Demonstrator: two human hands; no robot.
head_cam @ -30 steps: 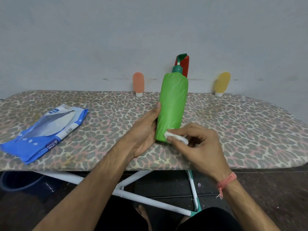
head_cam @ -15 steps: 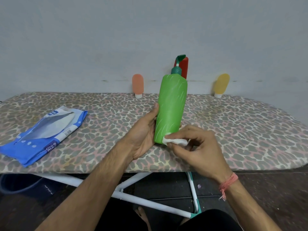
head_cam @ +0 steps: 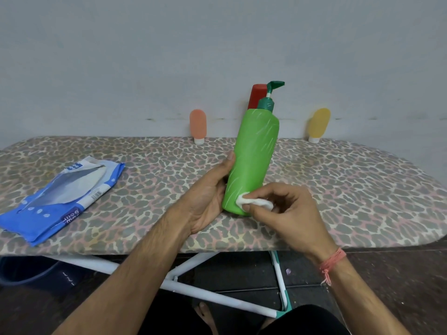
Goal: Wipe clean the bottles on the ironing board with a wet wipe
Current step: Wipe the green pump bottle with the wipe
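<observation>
A tall green pump bottle (head_cam: 254, 153) with a dark green pump head stands tilted near the front of the leopard-print ironing board (head_cam: 338, 189). My left hand (head_cam: 208, 197) grips its lower left side, thumb along the bottle. My right hand (head_cam: 283, 211) pinches a small white wet wipe (head_cam: 251, 201) and presses it against the bottle's lower right front. Along the far edge stand a red bottle (head_cam: 256, 95), partly hidden behind the green one, an orange tube (head_cam: 197, 125) and a yellow tube (head_cam: 318, 124).
A blue wet-wipe pack (head_cam: 60, 201) lies open on the board's left side. A grey wall runs right behind the far edge. Under the board are white metal legs (head_cam: 217, 296) and a dark floor, with a dark tub (head_cam: 26, 272) at the lower left.
The green bottle has turned in my left hand, so its pump head now points right. My right hand keeps the wipe at the bottle's lower part, shifted slightly.
</observation>
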